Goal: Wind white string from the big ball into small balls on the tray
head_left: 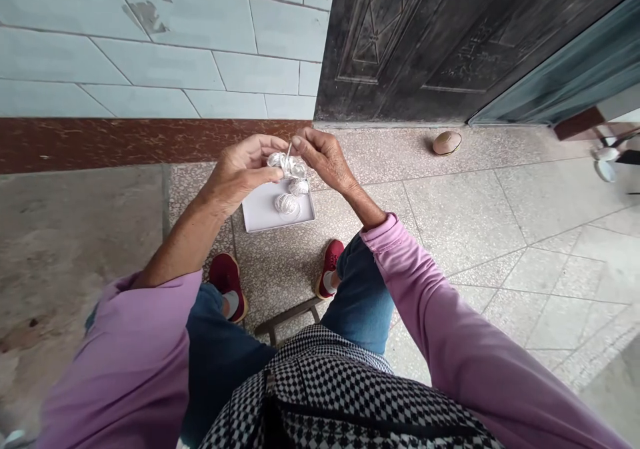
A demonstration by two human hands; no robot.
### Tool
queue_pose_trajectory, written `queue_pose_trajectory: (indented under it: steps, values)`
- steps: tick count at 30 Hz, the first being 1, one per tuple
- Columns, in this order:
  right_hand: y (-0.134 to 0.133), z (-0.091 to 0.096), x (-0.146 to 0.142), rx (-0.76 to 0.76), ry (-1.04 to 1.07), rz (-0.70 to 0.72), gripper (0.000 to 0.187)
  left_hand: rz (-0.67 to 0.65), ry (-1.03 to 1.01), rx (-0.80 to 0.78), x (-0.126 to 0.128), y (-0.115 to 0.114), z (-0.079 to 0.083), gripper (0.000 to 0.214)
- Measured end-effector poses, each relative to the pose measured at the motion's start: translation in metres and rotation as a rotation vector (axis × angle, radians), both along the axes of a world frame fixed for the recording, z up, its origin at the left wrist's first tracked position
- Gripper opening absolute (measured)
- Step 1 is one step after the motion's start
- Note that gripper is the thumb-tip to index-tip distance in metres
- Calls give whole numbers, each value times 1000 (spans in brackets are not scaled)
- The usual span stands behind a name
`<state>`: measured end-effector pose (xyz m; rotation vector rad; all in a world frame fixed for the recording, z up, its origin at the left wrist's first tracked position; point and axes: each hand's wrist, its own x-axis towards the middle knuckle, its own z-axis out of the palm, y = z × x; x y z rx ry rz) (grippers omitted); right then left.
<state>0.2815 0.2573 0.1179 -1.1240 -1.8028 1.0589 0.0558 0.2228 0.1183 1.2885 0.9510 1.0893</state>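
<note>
My left hand is curled around a small white crocheted piece, holding it up in front of me. My right hand pinches a thin crochet hook whose tip meets that white piece. Both hands are closed and nearly touch each other. Below them a white square tray lies on the floor with two white crocheted balls on it. My arms wear pink sleeves.
I sit on a low stool with my knees in blue jeans and red shoes on a speckled tile floor. A tiled wall and a dark metal door stand ahead. A round stone-like object lies by the door.
</note>
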Motion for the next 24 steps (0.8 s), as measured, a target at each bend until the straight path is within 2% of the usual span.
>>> queue_pose_trajectory:
  steps: [3, 6, 9, 12, 15, 19, 21, 24]
  values:
    - [-3, 1, 0, -49, -43, 40, 76, 46, -145, -60, 5, 0, 5, 51]
    - [-17, 9, -8, -127, -111, 129, 61, 141, -177, -45, 3, 9, 2, 56]
    - [-32, 15, -18, -191, -171, 215, 44, 230, -131, -22, -2, 19, -8, 61]
    - [-39, 18, -24, -196, -185, 278, 46, 293, -40, -4, -5, 24, -17, 59]
    - [-39, 20, -20, -120, -114, 279, 50, 311, 40, 44, -6, 26, -20, 53]
    - [-30, 20, -6, -21, -11, 146, 57, 231, 137, 53, -6, 22, -15, 48]
    - [-22, 18, 2, 3, -2, 53, 63, 127, 174, 28, -5, 17, -10, 45]
    - [-9, 10, 8, 22, -2, -16, 75, -31, 103, -21, -3, 8, 0, 42]
